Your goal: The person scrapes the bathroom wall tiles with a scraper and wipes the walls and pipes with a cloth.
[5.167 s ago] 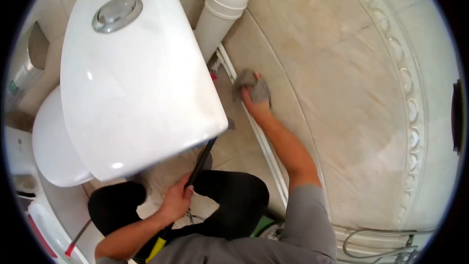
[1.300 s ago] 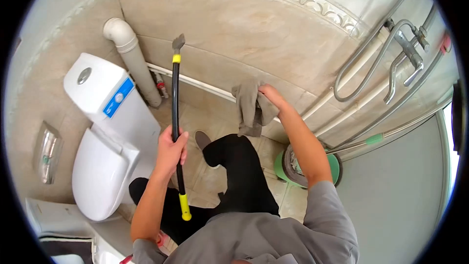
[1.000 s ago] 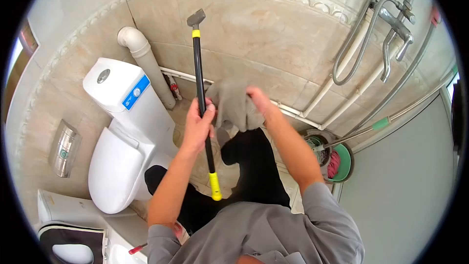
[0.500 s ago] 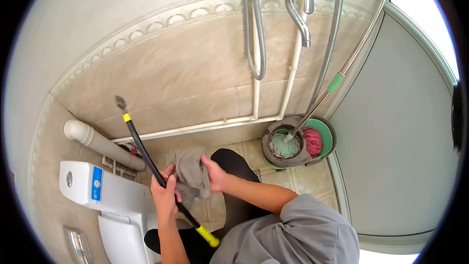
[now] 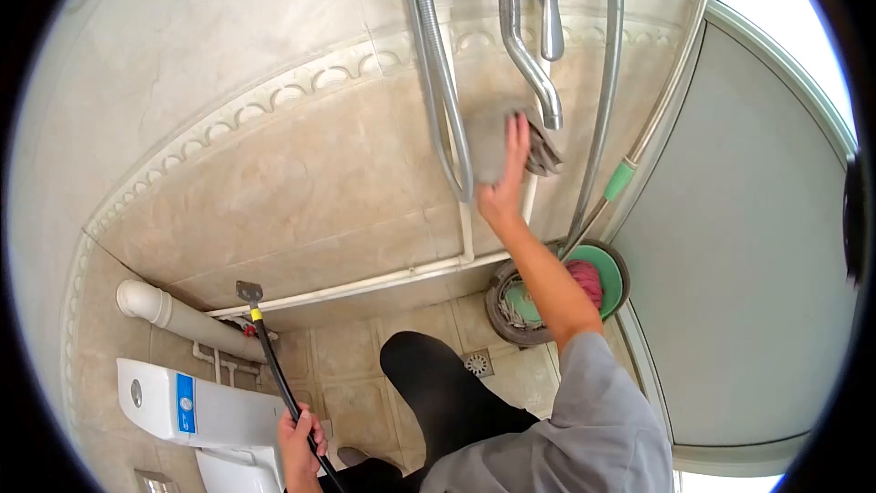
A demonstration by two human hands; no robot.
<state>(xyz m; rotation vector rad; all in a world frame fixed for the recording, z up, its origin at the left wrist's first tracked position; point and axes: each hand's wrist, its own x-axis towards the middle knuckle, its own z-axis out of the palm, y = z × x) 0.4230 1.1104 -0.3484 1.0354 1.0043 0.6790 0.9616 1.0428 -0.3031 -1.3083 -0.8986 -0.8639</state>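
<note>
My right hand [image 5: 504, 192] reaches up to the wall and holds a grey cloth [image 5: 491, 141] just below the curved faucet spout [image 5: 538, 87]. The cloth is smeared by motion on one side and folded on the other. It lies over the white vertical pipe there; whether it presses on the pipe or the tiles I cannot tell. Low on the left, my left hand [image 5: 303, 443] is wrapped around a black pole [image 5: 276, 361] with a yellow band and a small grey head [image 5: 248, 291]. The head stands near the wall's base; the pole's lower end is out of view.
A mop bucket [image 5: 624, 278] with a pink cloth stands right of my arm, a mop handle [image 5: 671, 82] rising from it. A toilet tank [image 5: 233, 411] is at left. A shower hose [image 5: 447, 100] hangs left of the cloth. A grey panel [image 5: 739, 219] closes the right side.
My right hand has gone from beside my left hand up to the wall under the spout, taking the grey cloth along. The pole and left hand have moved lower, away from the cloth.
</note>
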